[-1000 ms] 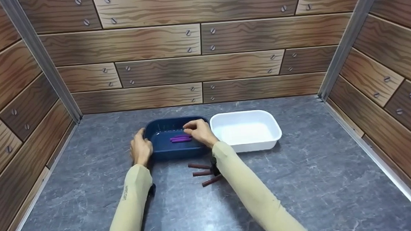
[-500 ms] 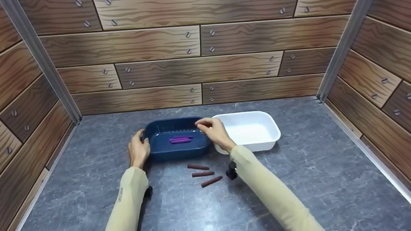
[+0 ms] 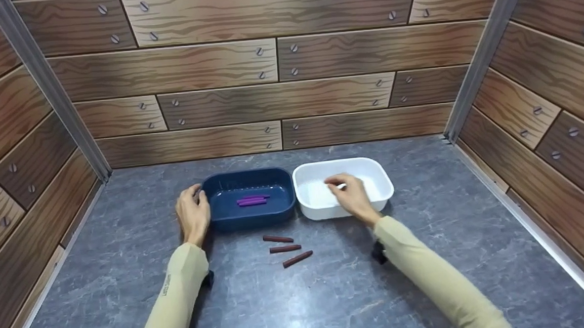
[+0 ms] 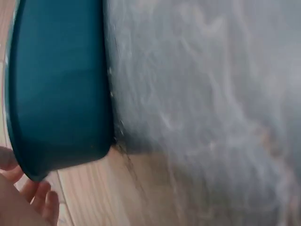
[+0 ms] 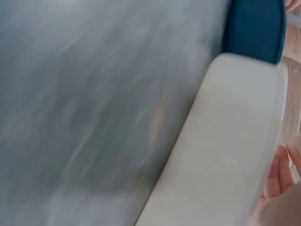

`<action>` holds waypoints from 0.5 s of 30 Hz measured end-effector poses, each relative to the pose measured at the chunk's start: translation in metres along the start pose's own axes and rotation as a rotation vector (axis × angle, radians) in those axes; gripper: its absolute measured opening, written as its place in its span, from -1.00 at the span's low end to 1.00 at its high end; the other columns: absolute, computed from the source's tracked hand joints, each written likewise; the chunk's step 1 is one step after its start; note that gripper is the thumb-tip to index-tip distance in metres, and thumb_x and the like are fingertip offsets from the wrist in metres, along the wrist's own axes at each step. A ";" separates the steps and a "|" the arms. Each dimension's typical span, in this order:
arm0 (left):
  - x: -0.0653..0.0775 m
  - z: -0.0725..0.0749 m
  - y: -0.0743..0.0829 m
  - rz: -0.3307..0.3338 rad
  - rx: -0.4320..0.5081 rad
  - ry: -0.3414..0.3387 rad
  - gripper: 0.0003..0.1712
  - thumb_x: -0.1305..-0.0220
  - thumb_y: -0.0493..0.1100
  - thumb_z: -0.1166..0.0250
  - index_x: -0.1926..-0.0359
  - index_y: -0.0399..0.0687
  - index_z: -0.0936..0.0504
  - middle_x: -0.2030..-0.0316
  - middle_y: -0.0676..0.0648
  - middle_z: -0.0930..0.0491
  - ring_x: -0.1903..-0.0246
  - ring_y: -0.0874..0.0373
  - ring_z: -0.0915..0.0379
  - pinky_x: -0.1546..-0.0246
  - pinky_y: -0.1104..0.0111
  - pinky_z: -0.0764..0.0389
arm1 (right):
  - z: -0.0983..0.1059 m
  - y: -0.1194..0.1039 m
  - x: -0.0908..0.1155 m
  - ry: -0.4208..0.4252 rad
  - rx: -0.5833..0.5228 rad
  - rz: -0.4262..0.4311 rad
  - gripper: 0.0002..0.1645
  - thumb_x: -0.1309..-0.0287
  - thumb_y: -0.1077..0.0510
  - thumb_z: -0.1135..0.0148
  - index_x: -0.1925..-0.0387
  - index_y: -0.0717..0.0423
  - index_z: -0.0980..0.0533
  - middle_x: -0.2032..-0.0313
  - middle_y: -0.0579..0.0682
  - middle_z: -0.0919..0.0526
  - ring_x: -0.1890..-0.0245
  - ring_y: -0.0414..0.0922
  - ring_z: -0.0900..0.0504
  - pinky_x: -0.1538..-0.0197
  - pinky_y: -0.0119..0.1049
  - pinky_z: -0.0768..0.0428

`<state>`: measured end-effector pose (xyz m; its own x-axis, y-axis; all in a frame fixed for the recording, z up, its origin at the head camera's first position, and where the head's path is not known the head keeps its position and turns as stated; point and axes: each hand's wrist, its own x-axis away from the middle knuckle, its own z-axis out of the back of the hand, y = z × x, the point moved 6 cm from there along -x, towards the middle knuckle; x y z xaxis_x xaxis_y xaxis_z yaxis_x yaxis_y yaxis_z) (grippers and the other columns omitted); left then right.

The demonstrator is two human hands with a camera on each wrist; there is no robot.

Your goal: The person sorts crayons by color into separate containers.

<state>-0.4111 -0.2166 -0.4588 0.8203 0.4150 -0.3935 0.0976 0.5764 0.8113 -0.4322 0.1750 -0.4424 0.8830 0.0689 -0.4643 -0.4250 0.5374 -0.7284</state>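
My left hand [image 3: 192, 214] is at the left end of a dark blue rectangular dish [image 3: 255, 220]. Its thumb and fingers are loosely bent by the rim; in the left wrist view they lie around the dish's corner. Purple crayons [image 3: 252, 203] lie together on the dish's floor. Over the white dish [image 3: 308, 183] hovers my right hand [image 3: 352, 196], with loosely bent fingers. Nothing shows between them, also in the right wrist view, where they are partly hidden behind the white wall. Three brown crayons [image 3: 285, 248] lie on the table in front of the blue dish.
The two dishes stand side by side, nearly touching, on a grey marbled table [image 3: 101, 277]. Wood-patterned panels [image 3: 217, 107] enclose the back and both sides.
My right hand has moved right from over the blue dish to over the white one. The left hand has eased slightly left at the blue rim. The crayons stay where they were.
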 end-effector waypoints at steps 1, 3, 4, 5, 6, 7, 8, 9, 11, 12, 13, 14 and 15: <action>0.002 0.000 0.004 -0.022 0.015 0.016 -0.66 -0.39 -0.22 -0.14 -0.10 -0.25 -0.62 -0.04 -0.28 -0.60 -0.07 -0.16 -0.50 -0.15 0.05 -0.44 | 0.009 0.005 0.000 0.029 0.011 -0.013 -0.81 -0.17 0.37 -0.23 0.19 0.28 -0.69 0.22 0.17 -0.74 0.20 0.03 -0.68 0.18 -0.37 -0.56; 0.005 0.000 0.012 -0.066 0.058 0.043 -0.70 -0.37 -0.24 -0.17 -0.04 -0.25 -0.66 0.00 -0.25 -0.64 0.00 -0.13 -0.53 -0.09 0.08 -0.47 | 0.028 0.013 0.001 0.098 0.028 -0.038 -0.78 -0.17 0.37 -0.22 0.14 0.30 -0.67 0.20 0.21 -0.73 0.18 0.07 -0.67 0.13 -0.29 -0.57; 0.008 0.000 0.015 -0.084 0.080 0.054 -0.72 -0.36 -0.25 -0.19 -0.01 -0.24 -0.68 0.02 -0.24 -0.65 0.03 -0.11 -0.55 -0.05 0.11 -0.49 | 0.036 0.018 0.001 0.132 0.034 -0.056 -0.75 -0.17 0.37 -0.22 0.11 0.31 -0.65 0.18 0.23 -0.72 0.15 0.09 -0.66 0.09 -0.24 -0.58; 0.010 -0.001 0.018 -0.098 0.107 0.058 -0.73 -0.35 -0.25 -0.20 0.01 -0.24 -0.69 0.05 -0.23 -0.67 0.07 -0.08 -0.57 0.00 0.13 -0.51 | 0.044 0.022 0.001 0.166 0.033 -0.080 -0.72 -0.17 0.37 -0.22 0.07 0.31 -0.64 0.15 0.24 -0.71 0.11 0.11 -0.65 0.04 -0.19 -0.58; 0.013 -0.001 0.021 -0.106 0.131 0.056 -0.74 -0.34 -0.25 -0.22 0.03 -0.23 -0.70 0.07 -0.22 -0.68 0.11 -0.05 -0.58 0.04 0.17 -0.52 | 0.051 0.026 0.001 0.198 0.034 -0.109 -0.69 -0.18 0.37 -0.21 0.03 0.31 -0.62 0.11 0.26 -0.70 0.07 0.12 -0.64 -0.02 -0.14 -0.57; 0.016 -0.003 0.024 -0.107 0.151 0.047 -0.75 -0.33 -0.24 -0.23 0.04 -0.21 -0.71 0.08 -0.20 -0.69 0.13 -0.02 -0.58 0.06 0.20 -0.53 | 0.059 0.031 0.001 0.227 0.035 -0.140 -0.66 -0.18 0.37 -0.21 -0.01 0.30 -0.61 0.07 0.27 -0.68 0.03 0.13 -0.63 -0.07 -0.09 -0.55; 0.019 -0.005 0.027 -0.106 0.170 0.036 -0.76 -0.33 -0.24 -0.24 0.05 -0.20 -0.71 0.09 -0.19 -0.69 0.14 0.00 -0.59 0.08 0.22 -0.52 | 0.065 0.037 0.002 0.253 0.037 -0.171 -0.63 -0.18 0.37 -0.20 -0.05 0.31 -0.59 0.04 0.28 -0.66 -0.01 0.14 -0.60 -0.12 -0.07 -0.52; 0.022 -0.007 0.029 -0.101 0.191 0.022 -0.76 -0.32 -0.22 -0.26 0.05 -0.19 -0.72 0.09 -0.17 -0.70 0.14 0.03 -0.60 0.09 0.26 -0.53 | 0.071 0.042 0.003 0.273 0.035 -0.206 -0.60 -0.19 0.36 -0.19 -0.08 0.30 -0.57 0.00 0.29 -0.65 -0.05 0.15 -0.58 -0.16 -0.05 -0.49; 0.028 -0.011 0.036 -0.097 0.231 -0.002 -0.76 -0.30 -0.21 -0.29 0.05 -0.17 -0.72 0.10 -0.14 -0.71 0.15 0.06 -0.61 0.12 0.32 -0.55 | 0.082 0.054 0.005 0.305 0.023 -0.275 -0.57 -0.21 0.35 -0.17 -0.14 0.30 -0.53 -0.07 0.30 -0.61 -0.12 0.15 -0.54 -0.23 -0.04 -0.44; 0.031 -0.014 0.039 -0.094 0.256 -0.018 -0.76 -0.29 -0.21 -0.30 0.06 -0.17 -0.72 0.11 -0.14 -0.71 0.15 0.08 -0.61 0.14 0.36 -0.55 | 0.086 0.061 0.006 0.317 0.019 -0.310 -0.56 -0.22 0.34 -0.16 -0.16 0.29 -0.52 -0.09 0.29 -0.59 -0.15 0.15 -0.52 -0.25 -0.04 -0.43; 0.033 -0.017 0.042 -0.095 0.280 -0.037 -0.77 -0.28 -0.22 -0.32 0.07 -0.17 -0.73 0.12 -0.13 -0.72 0.16 0.09 -0.62 0.15 0.40 -0.55 | 0.090 0.067 0.008 0.329 0.012 -0.347 -0.55 -0.23 0.32 -0.16 -0.17 0.28 -0.51 -0.11 0.28 -0.58 -0.17 0.14 -0.51 -0.26 -0.05 -0.42; 0.036 -0.019 0.046 -0.100 0.305 -0.059 -0.77 -0.26 -0.22 -0.33 0.07 -0.18 -0.73 0.14 -0.13 -0.73 0.18 0.11 -0.62 0.16 0.44 -0.55 | 0.092 0.074 0.009 0.338 -0.006 -0.382 -0.54 -0.24 0.32 -0.15 -0.19 0.27 -0.50 -0.13 0.27 -0.57 -0.18 0.13 -0.50 -0.26 -0.05 -0.42; 0.039 -0.023 0.049 -0.107 0.325 -0.087 -0.77 -0.25 -0.22 -0.35 0.09 -0.17 -0.74 0.16 -0.12 -0.73 0.19 0.12 -0.62 0.18 0.49 -0.54 | 0.095 0.080 0.011 0.345 -0.027 -0.419 -0.54 -0.25 0.31 -0.15 -0.20 0.27 -0.49 -0.15 0.26 -0.57 -0.19 0.11 -0.50 -0.26 -0.07 -0.43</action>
<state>-0.3869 -0.1560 -0.4440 0.8394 0.2947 -0.4566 0.3485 0.3529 0.8683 -0.4372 0.2983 -0.4583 0.8629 -0.4294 -0.2663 -0.0590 0.4377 -0.8972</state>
